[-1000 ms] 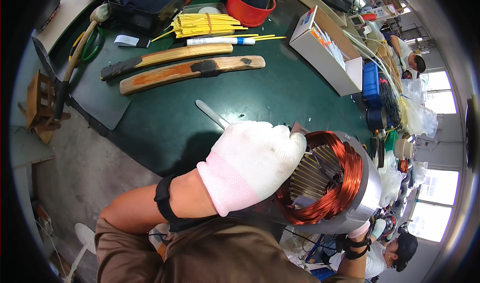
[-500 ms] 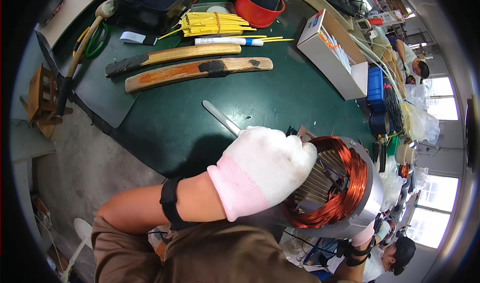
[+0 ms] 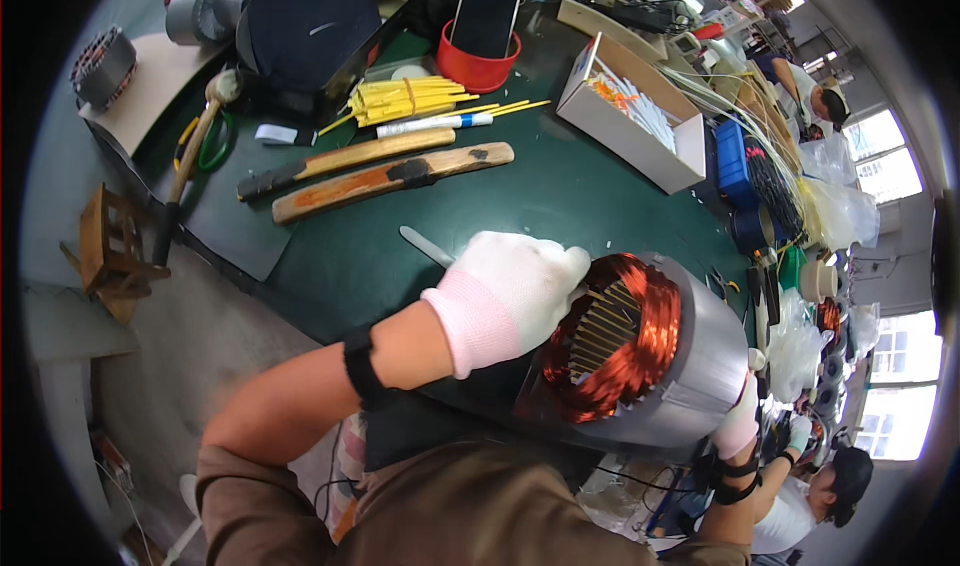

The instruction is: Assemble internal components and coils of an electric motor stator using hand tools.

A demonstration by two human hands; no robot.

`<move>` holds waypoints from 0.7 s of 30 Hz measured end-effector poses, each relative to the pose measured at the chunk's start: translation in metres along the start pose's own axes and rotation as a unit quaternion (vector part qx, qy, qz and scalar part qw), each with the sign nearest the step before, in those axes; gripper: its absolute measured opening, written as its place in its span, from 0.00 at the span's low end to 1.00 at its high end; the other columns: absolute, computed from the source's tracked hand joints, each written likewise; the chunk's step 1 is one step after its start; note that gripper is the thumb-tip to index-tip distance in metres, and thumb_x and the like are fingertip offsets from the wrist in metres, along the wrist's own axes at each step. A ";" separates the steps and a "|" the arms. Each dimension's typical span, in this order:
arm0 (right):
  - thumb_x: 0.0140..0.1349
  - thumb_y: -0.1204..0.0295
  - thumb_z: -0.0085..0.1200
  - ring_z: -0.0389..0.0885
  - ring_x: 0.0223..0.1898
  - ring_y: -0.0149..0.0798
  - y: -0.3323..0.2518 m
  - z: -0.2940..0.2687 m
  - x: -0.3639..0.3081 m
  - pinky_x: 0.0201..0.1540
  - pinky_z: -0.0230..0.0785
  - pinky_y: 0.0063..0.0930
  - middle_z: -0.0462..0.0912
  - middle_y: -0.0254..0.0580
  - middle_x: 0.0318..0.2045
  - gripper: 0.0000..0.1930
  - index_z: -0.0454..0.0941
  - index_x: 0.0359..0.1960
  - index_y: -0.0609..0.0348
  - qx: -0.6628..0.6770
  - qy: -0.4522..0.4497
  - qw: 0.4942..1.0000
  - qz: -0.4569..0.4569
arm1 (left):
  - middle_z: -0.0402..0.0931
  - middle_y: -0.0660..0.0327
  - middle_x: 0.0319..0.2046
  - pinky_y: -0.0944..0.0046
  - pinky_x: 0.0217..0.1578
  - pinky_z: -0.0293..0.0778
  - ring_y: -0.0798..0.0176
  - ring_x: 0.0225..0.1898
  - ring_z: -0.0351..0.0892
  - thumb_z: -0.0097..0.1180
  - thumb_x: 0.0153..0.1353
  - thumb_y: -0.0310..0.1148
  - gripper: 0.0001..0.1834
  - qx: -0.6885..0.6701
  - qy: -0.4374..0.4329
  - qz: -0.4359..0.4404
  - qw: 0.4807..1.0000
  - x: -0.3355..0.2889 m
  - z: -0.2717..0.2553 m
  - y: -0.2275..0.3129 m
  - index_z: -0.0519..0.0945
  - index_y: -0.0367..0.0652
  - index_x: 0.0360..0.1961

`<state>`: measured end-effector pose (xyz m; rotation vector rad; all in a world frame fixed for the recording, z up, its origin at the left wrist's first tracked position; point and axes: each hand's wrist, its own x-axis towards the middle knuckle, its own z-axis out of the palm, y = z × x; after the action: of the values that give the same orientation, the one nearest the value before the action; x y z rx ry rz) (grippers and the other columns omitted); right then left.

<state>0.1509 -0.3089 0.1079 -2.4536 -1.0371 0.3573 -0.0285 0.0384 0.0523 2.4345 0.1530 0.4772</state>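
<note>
My left hand [image 3: 520, 291], in a white knit glove with a pink cuff, is closed at the left edge of a motor stator's copper winding. From its fist a pale, flat, round-tipped blade-like tool [image 3: 424, 245] sticks out to the upper left; the rest is hidden by the glove. The stator [image 3: 705, 351] is a grey metal cylinder lying on its side, its open end turned left. Around that end runs the thick copper coil [image 3: 655, 316], with yellowish slot liners [image 3: 603, 338] inside. My gloved right hand [image 3: 738, 421] holds the stator's far right end, its fingers partly hidden.
Two wooden sticks [image 3: 400, 174], yellow strips [image 3: 410, 99], a marker [image 3: 435, 124] and a red bowl [image 3: 480, 64] with a phone lie beyond my left hand. Right of them stands a white box [image 3: 640, 131]. A mallet [image 3: 190, 151] rests left. Pliers [image 3: 722, 282] lie behind the stator. Co-workers sit at right.
The view has shifted. My left hand has drawn back from over the bore to the coil's left edge, and more of the stator's side and my right hand now shows.
</note>
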 end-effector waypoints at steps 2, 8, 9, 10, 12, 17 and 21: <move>0.49 0.74 0.68 0.86 0.30 0.60 -0.015 0.004 0.019 0.33 0.77 0.41 0.84 0.54 0.24 0.08 0.83 0.29 0.64 -0.059 0.043 0.992 -0.104 | 0.81 0.50 0.28 0.48 0.34 0.79 0.42 0.34 0.84 0.65 0.61 0.37 0.10 0.016 0.006 -0.010 1.000 0.002 0.004 0.005 0.81 0.42 0.35; 0.61 0.65 0.64 0.82 0.28 0.61 0.006 -0.013 0.013 0.30 0.72 0.46 0.81 0.56 0.23 0.12 0.82 0.28 0.61 -0.147 -0.015 0.986 -0.082 | 0.80 0.51 0.21 0.49 0.31 0.77 0.43 0.28 0.83 0.66 0.61 0.45 0.17 0.064 -0.042 -0.101 0.992 0.007 -0.035 0.009 0.83 0.42 0.24; 0.64 0.61 0.63 0.82 0.26 0.60 0.006 -0.017 0.013 0.30 0.72 0.47 0.80 0.55 0.21 0.15 0.81 0.26 0.60 -0.130 -0.025 0.989 -0.064 | 0.80 0.51 0.20 0.49 0.31 0.77 0.44 0.28 0.83 0.64 0.62 0.46 0.20 0.075 -0.021 -0.084 0.993 0.006 -0.030 0.014 0.81 0.41 0.22; 0.64 0.61 0.63 0.82 0.26 0.60 0.008 -0.016 0.012 0.30 0.72 0.47 0.80 0.55 0.21 0.15 0.81 0.26 0.60 -0.124 -0.017 0.990 -0.061 | 0.80 0.49 0.22 0.48 0.32 0.77 0.41 0.29 0.83 0.63 0.61 0.42 0.16 0.084 -0.005 -0.051 0.995 0.008 -0.024 0.021 0.81 0.41 0.23; 0.64 0.59 0.64 0.82 0.25 0.59 0.012 -0.012 0.013 0.29 0.72 0.47 0.79 0.54 0.20 0.17 0.81 0.25 0.60 -0.159 0.000 0.982 -0.100 | 0.83 0.47 0.27 0.46 0.37 0.79 0.41 0.32 0.85 0.61 0.64 0.42 0.13 0.095 -0.021 -0.020 0.995 0.015 -0.011 0.032 0.85 0.44 0.30; 0.64 0.48 0.62 0.82 0.27 0.59 0.006 -0.024 0.005 0.31 0.73 0.49 0.79 0.53 0.20 0.24 0.79 0.23 0.57 -0.173 -0.032 0.980 -0.089 | 0.81 0.46 0.26 0.46 0.35 0.79 0.39 0.33 0.84 0.62 0.59 0.39 0.10 0.117 -0.024 -0.061 0.991 0.010 -0.017 0.024 0.84 0.43 0.29; 0.63 0.45 0.62 0.82 0.27 0.59 0.015 -0.018 0.013 0.31 0.73 0.49 0.79 0.52 0.19 0.26 0.78 0.22 0.56 -0.204 -0.023 0.975 -0.089 | 0.81 0.47 0.26 0.45 0.34 0.77 0.38 0.33 0.82 0.61 0.59 0.36 0.09 0.115 -0.004 -0.035 0.993 0.007 -0.008 0.022 0.83 0.42 0.27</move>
<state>0.1763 -0.3141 0.1149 -2.6837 -1.4616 0.1547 -0.0251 0.0271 0.0743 2.6446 0.3042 0.4383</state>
